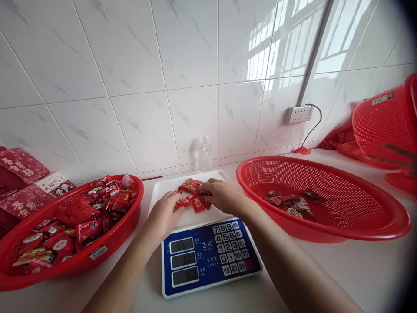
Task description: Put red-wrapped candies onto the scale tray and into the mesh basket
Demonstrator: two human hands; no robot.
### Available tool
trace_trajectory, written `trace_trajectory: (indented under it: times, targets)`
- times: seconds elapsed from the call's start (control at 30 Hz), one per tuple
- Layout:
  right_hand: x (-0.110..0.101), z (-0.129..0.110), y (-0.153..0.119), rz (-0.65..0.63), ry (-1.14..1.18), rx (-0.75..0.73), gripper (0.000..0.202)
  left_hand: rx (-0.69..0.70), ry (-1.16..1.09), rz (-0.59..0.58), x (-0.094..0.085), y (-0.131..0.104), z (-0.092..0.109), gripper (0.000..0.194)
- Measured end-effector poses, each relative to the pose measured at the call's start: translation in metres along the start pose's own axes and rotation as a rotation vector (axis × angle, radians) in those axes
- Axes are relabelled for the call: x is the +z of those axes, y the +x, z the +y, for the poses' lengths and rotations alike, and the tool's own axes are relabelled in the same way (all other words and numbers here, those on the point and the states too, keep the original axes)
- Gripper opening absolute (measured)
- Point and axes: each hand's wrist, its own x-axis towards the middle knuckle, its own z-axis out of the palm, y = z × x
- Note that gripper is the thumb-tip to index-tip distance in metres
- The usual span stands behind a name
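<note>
I have both hands over the white tray (156, 195) of the scale (211, 256), with a few red packets between them. My left grip (167, 214) comes in from the near left, thumb and fingers part-spread at the edge of a small packet (186, 202); I cannot tell whether I am pinching it. My right grip (219, 195) is bent down over the right side of the group, its fingertips at a dark red packet (206, 202) partly hidden beneath; I cannot tell how firmly they close there.

The relation that matters is across the gap: the square red packet (197, 204) lies to the right of my left fingertips and just left of my right ones, so my right hand is the nearer. The large packet (191, 186) lies on the far side of it, its long axis running roughly left to right, its right end beside my right fingers.

To the left on the tabletop (215, 300) stands a red basket (138, 198) heaped with packets; to the right, a wider basket (345, 226) holds a small cluster.
</note>
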Motion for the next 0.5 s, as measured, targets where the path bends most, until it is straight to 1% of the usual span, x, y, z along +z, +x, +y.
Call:
trace_trajectory:
  times: [0.13, 0.27, 0.33, 0.4, 0.5]
  targets:
    - [-0.007, 0.002, -0.002, 0.027, -0.006, 0.017, 0.029, 0.006, 0.019, -0.007, 0.001, 0.0, -0.001, 0.014]
    - [-0.016, 0.008, -0.004, 0.031, -0.118, 0.149, 0.03, -0.004, 0.016, -0.015, 0.001, 0.0, -0.001, 0.016]
    - [-0.018, 0.01, -0.004, 0.026, -0.137, 0.186, 0.029, -0.013, 0.016, -0.017, 0.0, 0.0, -0.001, 0.018]
    - [-0.019, 0.007, -0.004, 0.043, -0.106, 0.159, 0.029, -0.034, 0.018, -0.02, 0.0, -0.001, 0.0, 0.023]
    - [-0.016, -0.006, -0.005, 0.087, -0.008, 0.056, 0.027, -0.083, -0.001, -0.006, 0.0, -0.001, 0.001, 0.033]
